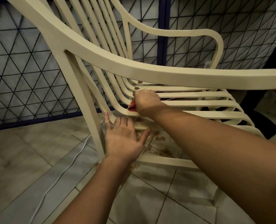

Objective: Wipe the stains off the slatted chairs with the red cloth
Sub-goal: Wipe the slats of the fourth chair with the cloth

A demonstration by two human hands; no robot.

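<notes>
A cream slatted plastic chair (pixel 101 50) fills the view, seen from its left side under the armrest. My right hand (pixel 146 101) reaches under the armrest and grips the red cloth (pixel 132 107), pressed where the slats curve from seat to back; only a small corner of the cloth shows. My left hand (pixel 122 138) lies lower, fingers straight, touching the side rail of the seat near the rear leg. Brown stains show on a far slat (pixel 139 82).
A dark metal lattice fence (pixel 29 75) stands behind the chair. A white cable (pixel 64 172) runs across the tiled floor (pixel 21 159) at left. Brown stains mark the tiles (pixel 160 143) under the seat. A dark post (pixel 253 88) stands at right.
</notes>
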